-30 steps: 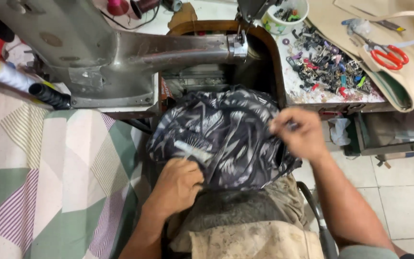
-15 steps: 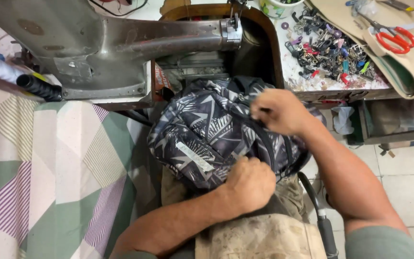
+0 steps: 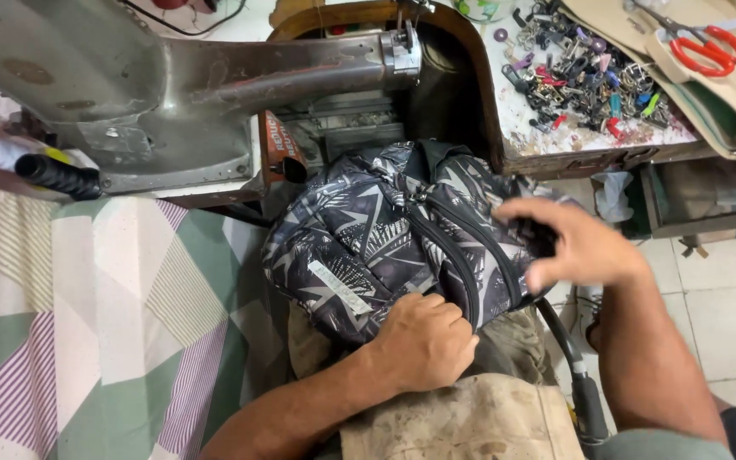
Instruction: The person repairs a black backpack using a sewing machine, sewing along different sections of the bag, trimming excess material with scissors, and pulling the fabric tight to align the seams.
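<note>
A black and grey patterned backpack [image 3: 368, 234] rests on my lap, its zip lines facing up. My left hand [image 3: 426, 341] is closed on the bag's near edge, gripping the fabric. My right hand [image 3: 574, 247] lies on the bag's right side, fingers curled over its edge and a dark strap. Behind the bag stands a heavy grey sewing machine [image 3: 172, 85] with its arm reaching right.
A cluttered work surface [image 3: 589, 81] at the upper right carries several small zip pulls and metal parts. Red-handled scissors [image 3: 702, 47] lie on beige material. A patterned green, white and purple cloth [image 3: 87, 315] covers the left. A white floor shows at right.
The bag has been turned so its zip side faces up. My left hand moved right along the near edge, and my right hand slid down to the bag's right side.
</note>
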